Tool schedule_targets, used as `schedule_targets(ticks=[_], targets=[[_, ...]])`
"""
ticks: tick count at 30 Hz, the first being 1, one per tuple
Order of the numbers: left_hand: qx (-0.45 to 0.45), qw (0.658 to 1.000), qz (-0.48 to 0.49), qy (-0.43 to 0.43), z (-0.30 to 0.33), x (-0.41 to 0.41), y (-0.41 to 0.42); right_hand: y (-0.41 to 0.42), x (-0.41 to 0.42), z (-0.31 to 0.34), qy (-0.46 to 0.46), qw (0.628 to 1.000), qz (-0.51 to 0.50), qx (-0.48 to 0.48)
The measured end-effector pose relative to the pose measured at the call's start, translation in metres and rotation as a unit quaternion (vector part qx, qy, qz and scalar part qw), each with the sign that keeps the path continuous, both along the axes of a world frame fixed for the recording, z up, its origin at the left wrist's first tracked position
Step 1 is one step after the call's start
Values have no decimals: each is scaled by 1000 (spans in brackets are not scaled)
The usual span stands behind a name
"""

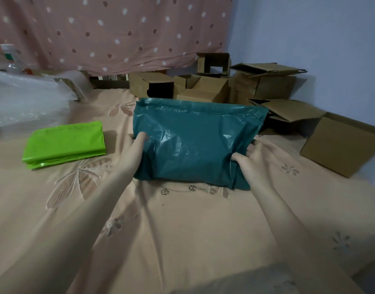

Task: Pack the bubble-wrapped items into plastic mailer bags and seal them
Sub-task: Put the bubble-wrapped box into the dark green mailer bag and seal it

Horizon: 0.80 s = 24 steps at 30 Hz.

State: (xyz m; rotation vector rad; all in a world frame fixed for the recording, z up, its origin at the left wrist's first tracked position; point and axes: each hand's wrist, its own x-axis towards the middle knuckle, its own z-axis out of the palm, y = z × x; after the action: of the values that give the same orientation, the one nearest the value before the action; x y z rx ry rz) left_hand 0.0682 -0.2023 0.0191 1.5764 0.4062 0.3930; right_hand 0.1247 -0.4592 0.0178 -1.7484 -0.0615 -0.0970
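Teal mailer bag on peach bedsheet; left hand flat against left edge, right hand pinching right edge.

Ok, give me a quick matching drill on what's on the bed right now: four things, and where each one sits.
Things:
1. teal mailer
2. green mailers
3. closed box
4. bubble wrap

Places:
A. far left, behind the green stack
B. centre, between both hands
C. right edge, by the blue wall
D. left of the left hand, folded in a stack

Pairs: 1-B, 2-D, 3-C, 4-A. The right hand holds the teal mailer's right end.
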Motion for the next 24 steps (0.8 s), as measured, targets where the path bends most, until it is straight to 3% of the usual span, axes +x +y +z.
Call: schedule_targets(ticks=[7,12,17,20,24], targets=[[98,985,-120,69,-9,-3,18,7,18,0,-14,997,-31,-70],[184,976,14,112,-28,-4,22,-2,12,-17,5,992,-43,-117],[171,984,48,-1,-32,-4,13,1,0,-30,-47,978,-91,-183],[172,977,94,-88,-23,-1,9,8,1,-17,-90,978,-118,-147],[77,980,136,-123,-12,-2,13,7,6,-5,-113,976,-128,-134]])
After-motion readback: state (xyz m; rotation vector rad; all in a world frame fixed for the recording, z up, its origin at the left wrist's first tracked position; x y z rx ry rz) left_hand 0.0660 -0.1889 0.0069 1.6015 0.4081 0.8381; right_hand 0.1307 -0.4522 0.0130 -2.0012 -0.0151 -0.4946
